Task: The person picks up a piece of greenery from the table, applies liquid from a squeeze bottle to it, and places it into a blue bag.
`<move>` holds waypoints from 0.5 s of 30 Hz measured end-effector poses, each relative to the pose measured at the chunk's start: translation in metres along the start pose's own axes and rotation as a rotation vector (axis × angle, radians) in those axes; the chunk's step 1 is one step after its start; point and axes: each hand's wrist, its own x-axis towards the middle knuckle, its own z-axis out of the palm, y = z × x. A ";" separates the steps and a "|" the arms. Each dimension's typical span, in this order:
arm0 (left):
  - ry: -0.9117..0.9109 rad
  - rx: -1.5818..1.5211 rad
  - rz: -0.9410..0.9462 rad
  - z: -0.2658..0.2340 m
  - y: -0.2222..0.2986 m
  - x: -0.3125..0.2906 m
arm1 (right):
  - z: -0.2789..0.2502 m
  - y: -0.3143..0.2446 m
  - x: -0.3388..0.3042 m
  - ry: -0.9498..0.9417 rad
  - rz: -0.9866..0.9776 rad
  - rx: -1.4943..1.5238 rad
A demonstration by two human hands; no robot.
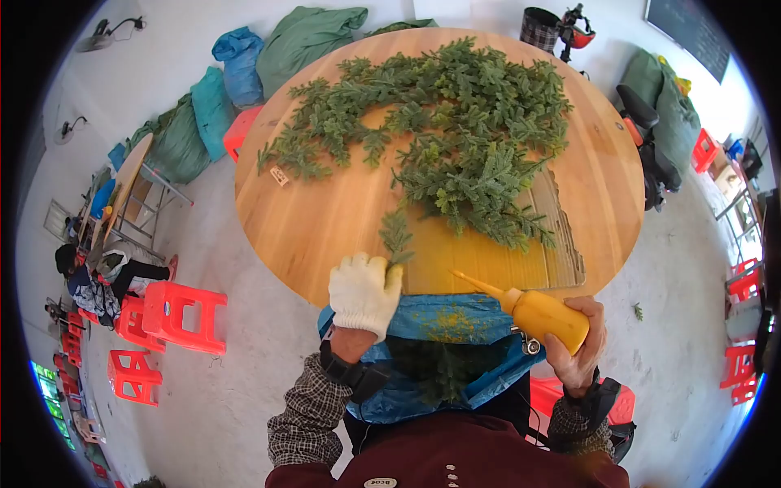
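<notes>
My left hand (pixel 365 296), in a white knit glove, is closed on the lower end of a small green fir sprig (pixel 395 233) at the table's near edge. In my bare right hand (pixel 581 346) is a yellow squeeze bottle (pixel 550 320), tilted so its thin nozzle points left, toward the sprig but apart from it. Under the nozzle lies a sheet of cardboard (pixel 496 267) smeared yellow. A blue plastic bag (pixel 390 398) spreads over my lap, with yellow specks on it and dark greenery in its opening. Beyond my hands lies a large pile of fir sprigs (pixel 480 167).
The round wooden table (pixel 317 224) carries a small printed tag (pixel 279 176) at its left. Red stools (pixel 185 315) stand on the floor to the left. Stuffed green sacks (pixel 305 45) lean along the back wall. A person (pixel 102 281) sits at the far left.
</notes>
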 end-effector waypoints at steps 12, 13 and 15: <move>-0.062 -0.257 0.069 0.002 0.049 -0.016 | 0.016 0.009 0.010 -0.020 -0.092 -0.108; -0.051 -0.343 0.082 0.002 0.047 -0.019 | 0.015 0.009 0.010 -0.022 -0.092 -0.113; -0.041 -0.430 0.096 0.001 0.042 -0.020 | 0.015 0.010 0.011 -0.022 -0.091 -0.120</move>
